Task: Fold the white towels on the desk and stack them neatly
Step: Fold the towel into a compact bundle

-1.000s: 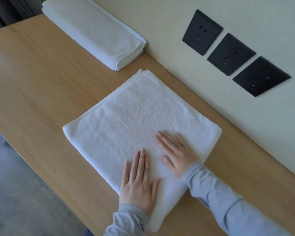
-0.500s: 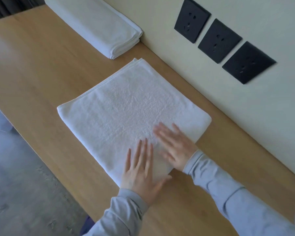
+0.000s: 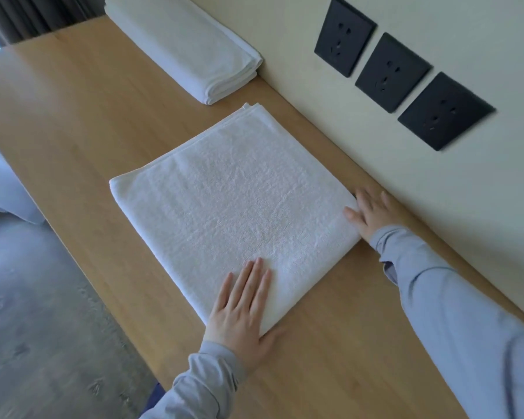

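Observation:
A white towel (image 3: pixel 239 204), folded into a broad square, lies flat on the wooden desk (image 3: pixel 73 125). My left hand (image 3: pixel 242 309) presses flat on its near corner, fingers straight, thumb on the wood beside the edge. My right hand (image 3: pixel 371 214) lies flat at the towel's right corner close to the wall, its fingers straight and touching the fold there. A second white towel (image 3: pixel 182 46), folded narrower into several layers, rests at the far end of the desk against the wall.
A cream wall (image 3: pixel 436 207) runs along the desk's right side with three black sockets (image 3: pixel 392 72) on it. The desk's left edge drops to a grey carpet (image 3: pixel 28 297). White bedding (image 3: pixel 0 186) shows at the left, dark curtains (image 3: pixel 28 16) at the top left.
My right hand has slid from the towel's middle out to its right corner by the wall. My left hand has moved back to the near corner. The view has shifted.

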### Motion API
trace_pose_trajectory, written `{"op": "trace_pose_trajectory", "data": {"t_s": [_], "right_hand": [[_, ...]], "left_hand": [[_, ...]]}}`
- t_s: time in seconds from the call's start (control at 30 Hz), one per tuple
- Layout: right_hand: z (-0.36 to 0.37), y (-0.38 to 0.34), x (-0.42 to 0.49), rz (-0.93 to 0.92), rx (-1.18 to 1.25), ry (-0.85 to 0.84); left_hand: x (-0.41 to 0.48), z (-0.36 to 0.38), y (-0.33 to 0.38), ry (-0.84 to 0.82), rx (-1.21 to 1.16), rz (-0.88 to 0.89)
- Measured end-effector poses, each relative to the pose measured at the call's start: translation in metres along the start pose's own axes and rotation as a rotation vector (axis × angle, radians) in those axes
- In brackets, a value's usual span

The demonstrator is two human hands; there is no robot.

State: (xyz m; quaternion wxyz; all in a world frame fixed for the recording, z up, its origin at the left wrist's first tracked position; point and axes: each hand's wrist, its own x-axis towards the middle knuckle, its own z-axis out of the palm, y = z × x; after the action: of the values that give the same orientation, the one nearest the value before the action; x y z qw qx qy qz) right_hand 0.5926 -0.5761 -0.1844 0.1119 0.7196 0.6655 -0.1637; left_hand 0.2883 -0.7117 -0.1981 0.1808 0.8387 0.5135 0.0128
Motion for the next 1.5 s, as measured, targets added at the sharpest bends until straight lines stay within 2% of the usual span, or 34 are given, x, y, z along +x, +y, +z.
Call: {"op": "trace_pose_trajectory", "data": {"t_s": [0.07, 0.17, 0.27, 0.4, 0.47, 0.53, 0.63, 0.7, 0.77, 0.8, 0.93, 1.0, 1.1, 1.2, 1.37, 1.5], "right_hand": [[-0.003, -0.007, 0.006, -0.023, -0.135, 0.072], [-0.013, -0.038, 0.01, -0.193, -0.111, 0.213], [-0.017, -0.087, 0.016, -0.418, -0.104, 0.218], [0.005, -0.139, 0.027, -0.635, -0.204, 0.164], [0.013, -0.133, 0.037, -0.584, -0.206, 0.135], [0.01, -0.114, 0.051, -0.433, -0.135, 0.134], [-0.005, -0.09, 0.067, -0.233, 0.001, 0.122], [-0.014, -0.087, 0.073, -0.136, 0.247, 0.134], [-0.024, -0.091, 0.078, 0.005, 0.501, 0.169], [-0.029, -0.093, 0.081, 0.078, 0.574, 0.176], [-0.04, -0.094, 0.093, 0.267, 0.627, 0.081], [-0.045, -0.094, 0.1, 0.32, 0.644, 0.013], [-0.052, -0.096, 0.106, 0.359, 0.538, -0.055], [-0.06, -0.098, 0.102, 0.344, 0.452, -0.021], [-0.078, -0.099, 0.057, 0.252, 0.329, 0.097], [-0.07, -0.088, -0.025, 0.348, 0.358, 0.244]], "left_hand": [[0.0, -0.005, 0.002, 0.011, 0.007, -0.008], [0.007, -0.015, -0.005, 0.137, -0.076, -0.083], [0.028, -0.032, -0.026, 0.236, -0.099, -0.294], [0.048, -0.034, -0.068, 0.2, -0.034, -0.443], [0.046, -0.029, -0.081, 0.183, -0.029, -0.438], [0.042, -0.027, -0.085, 0.188, -0.045, -0.41], [0.041, -0.028, -0.084, 0.294, -0.173, -0.432], [0.038, -0.031, -0.082, 0.433, -0.349, -0.548], [0.034, -0.036, -0.081, 0.598, -0.561, -0.718], [0.032, -0.039, -0.081, 0.629, -0.688, -0.824], [0.038, -0.051, -0.096, 0.605, -1.127, -1.069], [0.045, -0.056, -0.105, 0.514, -1.244, -1.172], [0.053, -0.058, -0.112, 0.34, -1.33, -1.272], [0.055, -0.061, -0.109, 0.334, -1.243, -1.233], [0.048, -0.069, -0.109, 0.399, -1.009, -1.048], [0.061, -0.094, -0.128, 0.367, -0.893, -0.826]]}}
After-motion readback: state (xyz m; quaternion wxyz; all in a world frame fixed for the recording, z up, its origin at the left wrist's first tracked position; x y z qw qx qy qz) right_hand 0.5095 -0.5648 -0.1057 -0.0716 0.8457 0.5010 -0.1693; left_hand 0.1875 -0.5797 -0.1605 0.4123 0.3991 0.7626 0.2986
